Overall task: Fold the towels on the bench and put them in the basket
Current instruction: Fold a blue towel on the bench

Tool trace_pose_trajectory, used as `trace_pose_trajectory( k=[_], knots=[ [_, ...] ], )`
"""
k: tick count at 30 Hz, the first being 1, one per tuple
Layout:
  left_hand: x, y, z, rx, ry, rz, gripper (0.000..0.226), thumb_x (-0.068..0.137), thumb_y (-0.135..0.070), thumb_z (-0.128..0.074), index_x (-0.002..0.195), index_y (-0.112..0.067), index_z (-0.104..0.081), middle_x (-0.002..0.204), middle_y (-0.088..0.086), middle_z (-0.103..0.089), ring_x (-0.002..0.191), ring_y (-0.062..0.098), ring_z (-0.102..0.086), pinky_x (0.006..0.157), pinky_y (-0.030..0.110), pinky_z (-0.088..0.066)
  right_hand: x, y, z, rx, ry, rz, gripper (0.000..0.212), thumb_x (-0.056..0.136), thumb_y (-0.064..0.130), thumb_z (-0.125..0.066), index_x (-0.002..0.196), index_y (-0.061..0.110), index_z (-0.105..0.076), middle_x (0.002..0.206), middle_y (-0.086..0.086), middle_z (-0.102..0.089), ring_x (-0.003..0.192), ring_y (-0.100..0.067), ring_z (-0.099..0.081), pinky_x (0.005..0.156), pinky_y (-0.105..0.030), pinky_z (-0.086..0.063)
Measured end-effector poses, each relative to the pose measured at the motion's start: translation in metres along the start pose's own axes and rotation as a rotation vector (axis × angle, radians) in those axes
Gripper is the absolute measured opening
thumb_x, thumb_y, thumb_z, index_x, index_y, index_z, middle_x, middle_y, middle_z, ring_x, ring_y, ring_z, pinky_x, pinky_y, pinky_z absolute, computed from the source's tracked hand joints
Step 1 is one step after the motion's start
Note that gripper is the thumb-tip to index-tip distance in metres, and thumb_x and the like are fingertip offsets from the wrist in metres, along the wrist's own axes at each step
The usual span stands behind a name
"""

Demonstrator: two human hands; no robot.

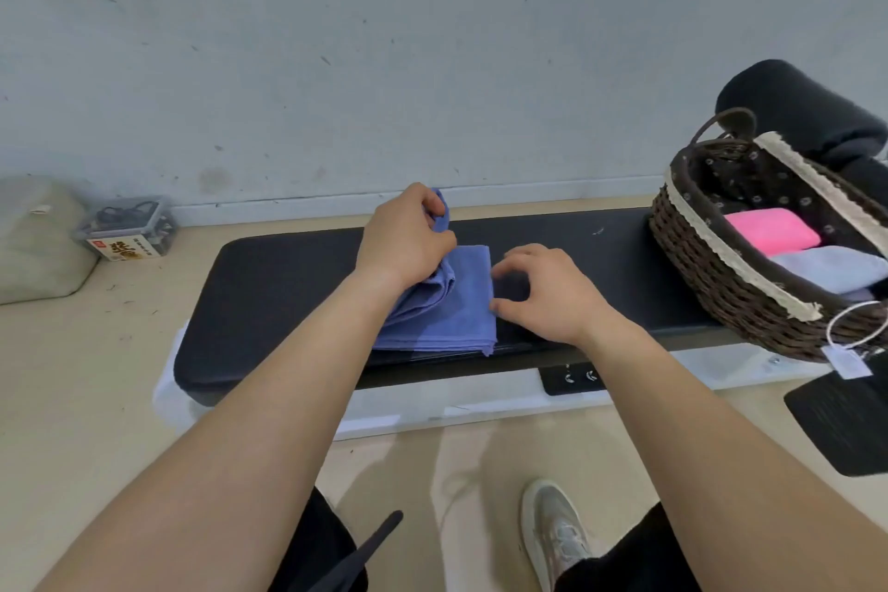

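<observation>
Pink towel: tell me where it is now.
In the head view the pink towel lies folded inside the wicker basket at the right end of the bench, behind a lavender towel and right of the blue towel that the left hand grips.

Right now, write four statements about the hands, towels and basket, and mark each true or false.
1. The left hand grips the blue towel. True.
2. The basket is empty. False: it holds a pink towel and a pale towel.
3. The basket stands on the bench's right end. True.
4. The right hand holds the pink towel. False: it is at the blue towel's right edge.
</observation>
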State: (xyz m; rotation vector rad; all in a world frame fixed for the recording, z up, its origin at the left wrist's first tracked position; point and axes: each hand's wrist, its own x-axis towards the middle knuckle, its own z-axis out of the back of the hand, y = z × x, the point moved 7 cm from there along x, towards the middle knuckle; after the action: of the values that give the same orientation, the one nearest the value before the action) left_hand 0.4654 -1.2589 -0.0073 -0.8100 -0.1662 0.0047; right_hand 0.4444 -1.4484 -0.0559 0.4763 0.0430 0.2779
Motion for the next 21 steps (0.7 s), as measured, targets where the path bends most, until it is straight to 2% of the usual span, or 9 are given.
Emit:
trace_pose_trajectory(
  k=[2,5,9,14,16,18,20,21],
  knots=[
    [0.0,-0.006,-0.019,0.088,0.056,-0.012,0.025,0.082,-0.013,-0.066,0.105,-0.02,-0.06,0.084,-0.009,-0.06,0.085,0.018,-0.061,0.078,0.034,-0.052,-0.007,-0.008,-0.008,-0.041,0.087,-0.017,0.048,0.08,0.051,-0.071,0.125,0.035,-0.063,0.14,0.009,-0.049,0.133,-0.023,-0.038,0.103,-0.042,-0.043],
    [-0.002,-0.009,-0.045,0.185,0.147,-0.02,0.023,0.081,-0.015,-0.064,0.102,-0.021,-0.058,0.087,-0.003,-0.063,0.086,0.022,-0.062,0.079,0.043,-0.054,-0.01,-0.01,-0.013,-0.093,0.108,-0.018,0.053,0.083,0.053,-0.068,0.132,0.034,-0.058,0.148,0.007,-0.042,0.136,-0.026,-0.033,0.107,-0.042,-0.04],
    [-0.005,-0.011,-0.063,0.321,0.22,-0.045,0.023,0.083,-0.023,-0.064,0.105,-0.025,-0.056,0.093,-0.003,-0.064,0.084,0.02,-0.063,0.075,0.041,-0.055,-0.011,-0.01,-0.011,-0.101,0.116,-0.01,0.053,0.085,0.053,-0.066,0.134,0.034,-0.057,0.15,0.006,-0.04,0.137,-0.025,-0.031,0.108,-0.043,-0.039],
    [-0.008,-0.013,-0.071,0.382,0.258,-0.087,0.028,0.084,-0.027,-0.067,0.109,-0.025,-0.057,0.101,-0.002,-0.063,0.086,0.019,-0.062,0.075,0.041,-0.055,-0.009,-0.01,-0.009,-0.1,0.12,-0.019,0.051,0.085,0.052,-0.066,0.132,0.035,-0.058,0.148,0.007,-0.041,0.136,-0.025,-0.033,0.107,-0.044,-0.038],
    [-0.011,-0.015,-0.072,0.344,0.313,-0.11,0.026,0.086,-0.029,-0.066,0.11,-0.024,-0.058,0.099,-0.003,-0.066,0.084,0.017,-0.063,0.078,0.04,-0.055,-0.009,-0.01,-0.008,-0.085,0.133,-0.035,0.047,0.084,0.048,-0.067,0.129,0.035,-0.06,0.144,0.007,-0.045,0.133,-0.025,-0.035,0.104,-0.043,-0.041],
    [-0.015,-0.017,-0.066,0.187,0.346,-0.12,0.019,0.09,-0.027,-0.063,0.108,-0.022,-0.061,0.095,-0.007,-0.068,0.075,0.015,-0.067,0.08,0.038,-0.056,-0.008,-0.008,-0.003,-0.056,0.081,-0.054,0.036,0.086,0.04,-0.063,0.121,0.032,-0.063,0.134,0.006,-0.052,0.125,-0.025,-0.043,0.097,-0.042,-0.046],
    [-0.018,-0.018,-0.049,0.023,0.303,-0.143,0.012,0.092,-0.02,-0.06,0.102,-0.025,-0.065,0.092,-0.012,-0.07,0.067,0.011,-0.068,0.079,0.033,-0.056,-0.005,-0.001,0.008,-0.005,-0.069,-0.06,0.029,0.09,0.03,-0.056,0.118,0.026,-0.063,0.125,0.004,-0.057,0.117,-0.024,-0.05,0.091,-0.042,-0.049],
    [-0.018,-0.016,-0.036,0.011,0.237,-0.17,0.014,0.092,-0.019,-0.06,0.099,-0.028,-0.067,0.092,-0.014,-0.07,0.07,0.007,-0.068,0.079,0.031,-0.055,-0.003,0.005,0.013,0.011,-0.156,-0.045,0.029,0.091,0.027,-0.054,0.119,0.024,-0.063,0.126,0.003,-0.057,0.116,-0.023,-0.051,0.09,-0.041,-0.05]
  ],
)
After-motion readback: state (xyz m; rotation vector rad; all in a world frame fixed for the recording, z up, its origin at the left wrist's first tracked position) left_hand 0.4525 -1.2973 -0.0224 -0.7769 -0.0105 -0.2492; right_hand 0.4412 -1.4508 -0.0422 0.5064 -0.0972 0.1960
